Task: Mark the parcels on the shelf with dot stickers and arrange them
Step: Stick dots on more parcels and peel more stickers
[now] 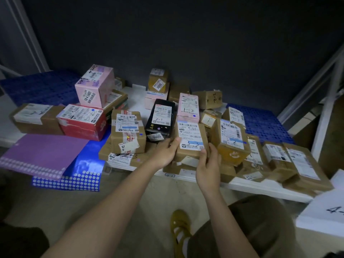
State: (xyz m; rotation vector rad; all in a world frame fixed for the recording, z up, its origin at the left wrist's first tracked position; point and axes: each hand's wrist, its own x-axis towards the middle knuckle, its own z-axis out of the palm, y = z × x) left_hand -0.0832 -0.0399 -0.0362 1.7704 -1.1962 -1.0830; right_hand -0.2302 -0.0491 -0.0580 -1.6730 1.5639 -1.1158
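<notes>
Nearest the camera: a knee in brown shorts and a yellow shoe [181, 233] on the floor, both forearms reaching forward to the low white shelf [260, 189]. Both hands are gripping one brown parcel [191, 142] at the shelf's front edge; its white label is facing up with handwritten marks near the bottom. Left hand [165, 151] is holding the parcel's left side, fingers extended along the edge, thumb side up. Right hand [208, 162] is on the lower right corner, thumb pressing on the label, fingers wrapping the side, so both grips are closed on that parcel. It is sitting on top of other brown parcels. To the left, hanging over the shelf front: a purple sticker sheet [42, 155] lying over a blue sticker sheet [81, 174], both showing rows of empty white circles. Just left of the held parcel, a taped brown box [128, 133] is carrying a blue dot, and a black parcel [161, 121] is leaning beside it, label "2-1". Right of it, a yellow-brown box [231, 140] is standing tilted, with more brown parcels [290, 161] lying flat beyond it toward the right end. Further left, a red box [81, 121] with a blue dot, a flat brown box [35, 118] beside it, and a pink box [95, 84] stacked above. Behind the middle, a pink flat parcel [188, 107] marked "1-2" with a blue dot. At the back against the dark wall, small brown boxes [158, 79] are stacked.
</notes>
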